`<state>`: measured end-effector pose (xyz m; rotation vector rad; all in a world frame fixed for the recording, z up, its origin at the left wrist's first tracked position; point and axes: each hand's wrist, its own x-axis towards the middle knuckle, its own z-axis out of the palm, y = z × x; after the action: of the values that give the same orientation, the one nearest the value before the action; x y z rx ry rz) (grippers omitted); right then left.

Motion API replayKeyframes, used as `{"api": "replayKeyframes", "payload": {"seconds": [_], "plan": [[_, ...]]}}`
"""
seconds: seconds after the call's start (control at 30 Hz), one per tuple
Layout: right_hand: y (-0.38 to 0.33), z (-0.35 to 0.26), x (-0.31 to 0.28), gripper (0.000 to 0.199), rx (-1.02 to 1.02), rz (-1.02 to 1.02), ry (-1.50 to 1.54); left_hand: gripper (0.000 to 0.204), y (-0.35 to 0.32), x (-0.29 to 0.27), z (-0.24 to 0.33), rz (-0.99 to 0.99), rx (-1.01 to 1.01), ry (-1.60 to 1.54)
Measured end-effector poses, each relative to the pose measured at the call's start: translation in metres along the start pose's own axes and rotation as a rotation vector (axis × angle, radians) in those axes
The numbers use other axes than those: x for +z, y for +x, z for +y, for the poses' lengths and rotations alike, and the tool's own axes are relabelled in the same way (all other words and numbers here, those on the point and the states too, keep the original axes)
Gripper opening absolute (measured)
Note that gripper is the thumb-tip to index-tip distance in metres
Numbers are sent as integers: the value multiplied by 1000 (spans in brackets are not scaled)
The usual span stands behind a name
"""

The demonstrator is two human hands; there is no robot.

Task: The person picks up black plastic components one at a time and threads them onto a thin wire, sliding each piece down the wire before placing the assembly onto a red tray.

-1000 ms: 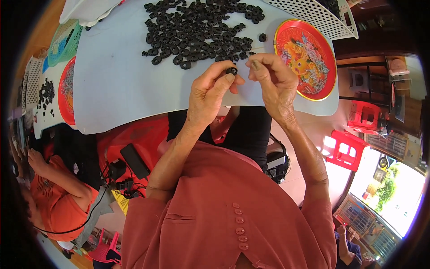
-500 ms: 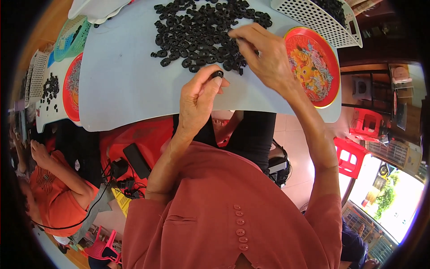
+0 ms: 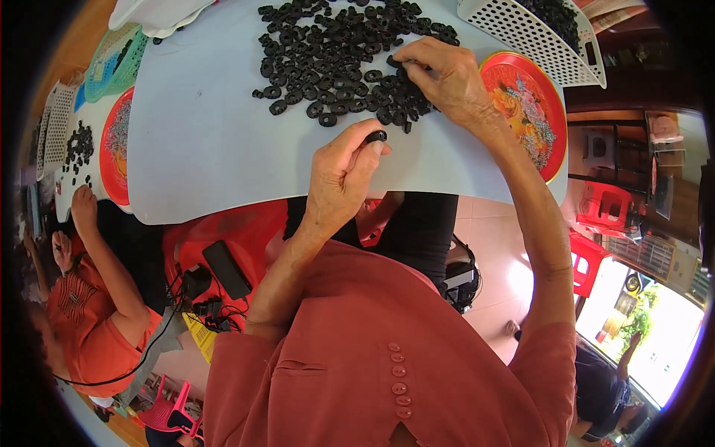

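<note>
A broad heap of small black oval plastic pieces with holes (image 3: 320, 63) covers the far middle of the pale table (image 3: 201, 164). My left hand (image 3: 339, 175) is closed near the table's front edge, pinching one black piece (image 3: 377, 136) between thumb and forefinger. At the heap's right edge is my right hand (image 3: 450, 82), its thumb and forefinger drawn together on another black piece (image 3: 393, 62). That piece is partly hidden by the fingertips.
Just right of my right hand lies a red flowered tray (image 3: 547, 100). Behind it stands a white perforated basket (image 3: 514, 33) full of black pieces. To the left are a green basket (image 3: 126, 71) and another red tray (image 3: 112, 171). A co-worker in orange (image 3: 104, 320) sits at far left.
My left hand has shifted slightly right with its piece. My right hand remains at the heap's right edge, now with a black piece showing at its fingertips. The co-worker's arm has risen toward the side table.
</note>
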<state>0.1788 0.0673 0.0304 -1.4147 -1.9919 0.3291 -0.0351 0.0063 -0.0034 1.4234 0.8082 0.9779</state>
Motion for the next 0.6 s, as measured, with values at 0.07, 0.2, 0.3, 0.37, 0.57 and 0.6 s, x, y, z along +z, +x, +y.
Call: {"api": "replayKeyframes", "payload": {"seconds": [0.07,0.2,0.3,0.37,0.57,0.6], "plan": [[7,-4,2,16,-65,-13,-29,20,0,1,1,6,7,-14],[29,-5,15,18,-304,-87,-110,20,1,1,2,-2,3,24],[40,-7,20,20,-261,-205,-176,20,0,1,2,0,-3,24],[44,-7,20,21,-260,-256,-233,20,0,2,2,6,-6,13],[48,-17,24,16,-268,-328,-468,19,1,2,-1,0,-2,18],[50,-17,27,15,-251,-340,-498,21,2,3,-2,13,31,28]]}}
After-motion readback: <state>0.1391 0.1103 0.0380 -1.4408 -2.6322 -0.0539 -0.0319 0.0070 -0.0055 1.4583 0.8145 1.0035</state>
